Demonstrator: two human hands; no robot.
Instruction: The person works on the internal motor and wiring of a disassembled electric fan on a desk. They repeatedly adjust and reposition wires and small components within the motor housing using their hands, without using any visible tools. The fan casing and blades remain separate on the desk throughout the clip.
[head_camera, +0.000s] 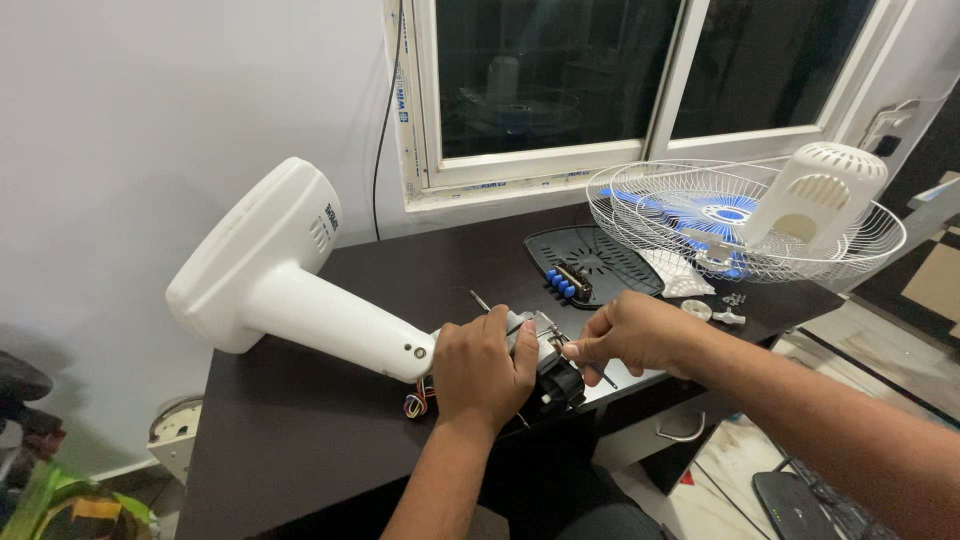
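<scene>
both hands work the black fan motor (558, 382): left hand (484, 368) clamps it, right hand (625, 332) at 3 o'clock pinches a thin screwdriver (603, 375); best kept square.

One cam only, on the person's head, looks down & forward, close over the dark desk (300, 420), window (560, 80) straight ahead.

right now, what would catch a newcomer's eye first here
The big white fan stand lying on its side across the dark desk, with the left hand gripping the motor at its end and the right hand working beside it. Far right, the wire fan guard holds blue blades and a white motor cover.
</scene>
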